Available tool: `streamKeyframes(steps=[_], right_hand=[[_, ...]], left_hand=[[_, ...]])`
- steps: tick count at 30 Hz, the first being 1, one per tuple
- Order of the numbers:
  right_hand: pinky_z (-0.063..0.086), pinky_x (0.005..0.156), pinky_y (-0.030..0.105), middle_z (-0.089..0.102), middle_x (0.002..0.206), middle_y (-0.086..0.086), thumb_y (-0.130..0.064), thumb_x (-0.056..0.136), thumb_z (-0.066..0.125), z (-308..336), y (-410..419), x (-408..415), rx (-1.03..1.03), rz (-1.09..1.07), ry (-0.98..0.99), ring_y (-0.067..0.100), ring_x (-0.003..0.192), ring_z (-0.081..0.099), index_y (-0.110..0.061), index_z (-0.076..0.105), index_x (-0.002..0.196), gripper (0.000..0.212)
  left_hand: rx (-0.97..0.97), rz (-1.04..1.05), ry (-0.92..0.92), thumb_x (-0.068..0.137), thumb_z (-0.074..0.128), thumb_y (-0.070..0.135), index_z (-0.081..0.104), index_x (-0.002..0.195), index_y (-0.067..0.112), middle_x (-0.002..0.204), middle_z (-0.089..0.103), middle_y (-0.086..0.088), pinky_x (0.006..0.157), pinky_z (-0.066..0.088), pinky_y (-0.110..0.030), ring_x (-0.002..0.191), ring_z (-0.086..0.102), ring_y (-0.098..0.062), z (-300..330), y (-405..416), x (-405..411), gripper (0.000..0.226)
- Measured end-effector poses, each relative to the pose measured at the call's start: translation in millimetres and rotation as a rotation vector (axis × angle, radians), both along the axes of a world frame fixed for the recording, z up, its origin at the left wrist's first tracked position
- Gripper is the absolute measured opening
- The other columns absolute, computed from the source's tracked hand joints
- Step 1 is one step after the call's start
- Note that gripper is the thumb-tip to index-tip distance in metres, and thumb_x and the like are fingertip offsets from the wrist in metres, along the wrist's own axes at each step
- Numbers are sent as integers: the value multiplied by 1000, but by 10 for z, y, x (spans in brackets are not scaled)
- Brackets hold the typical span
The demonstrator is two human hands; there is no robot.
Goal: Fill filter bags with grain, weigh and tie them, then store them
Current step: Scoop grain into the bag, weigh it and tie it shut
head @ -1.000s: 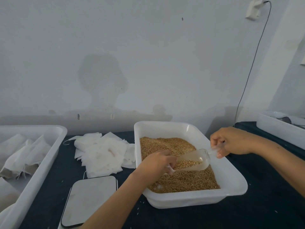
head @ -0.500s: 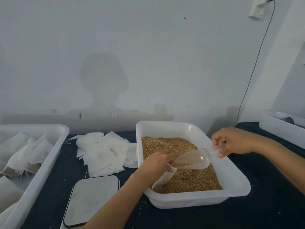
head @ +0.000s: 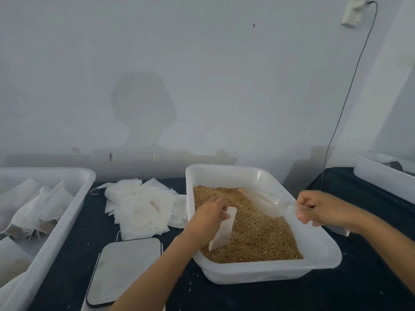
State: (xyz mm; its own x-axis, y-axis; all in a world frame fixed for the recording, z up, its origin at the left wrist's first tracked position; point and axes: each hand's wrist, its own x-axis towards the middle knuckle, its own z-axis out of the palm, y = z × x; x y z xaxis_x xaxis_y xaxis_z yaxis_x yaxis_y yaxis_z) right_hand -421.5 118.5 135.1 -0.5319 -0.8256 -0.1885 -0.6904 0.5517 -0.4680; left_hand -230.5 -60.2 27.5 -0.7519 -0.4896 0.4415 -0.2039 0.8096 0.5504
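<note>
Several tied bags [head: 33, 212] already sit in the left tub [head: 74, 198], while my left hand [head: 207, 217] pinches a seemingly part-filled bag [head: 222, 232] over the grain [head: 258, 234], my right hand [head: 318, 208] gripping the scoop [head: 267, 204]; weighing, tying remain.

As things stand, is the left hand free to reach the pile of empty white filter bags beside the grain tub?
Probably not yet. The left hand pinches a white filter bag over the grain in the white plastic tub. The path to the pile of empty white filter bags looks open, just past the tub's wall.
</note>
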Motion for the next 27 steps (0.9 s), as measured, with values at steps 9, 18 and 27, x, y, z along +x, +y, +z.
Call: streamKeyframes(steps=[9,18,27], right_hand=[[46,65,20,59,100,6,-23,97,48,-907,-666,223,77,-86,218,13,78,56,-6,50,106,19],[35,108,40,34,144,3,-34,93,53,-897,-738,520,58,33,283,24,132,34,-15,33,138,52],[56,73,35,70,86,6,-29,90,59,-453,-982,1380,-698,189,-378,24,84,67,-10,68,87,21]], left_hand=[[403,39,191,95,50,14,40,76,20,79,53,-1,63,35,-18,70,44,-9,70,-41,63,23],[712,3,458,96,50,13,45,78,13,75,45,-1,64,35,-22,70,40,-12,208,-89,173,19],[743,-66,754,95,50,12,48,78,13,67,48,1,57,39,-20,60,44,-7,468,-116,683,17]])
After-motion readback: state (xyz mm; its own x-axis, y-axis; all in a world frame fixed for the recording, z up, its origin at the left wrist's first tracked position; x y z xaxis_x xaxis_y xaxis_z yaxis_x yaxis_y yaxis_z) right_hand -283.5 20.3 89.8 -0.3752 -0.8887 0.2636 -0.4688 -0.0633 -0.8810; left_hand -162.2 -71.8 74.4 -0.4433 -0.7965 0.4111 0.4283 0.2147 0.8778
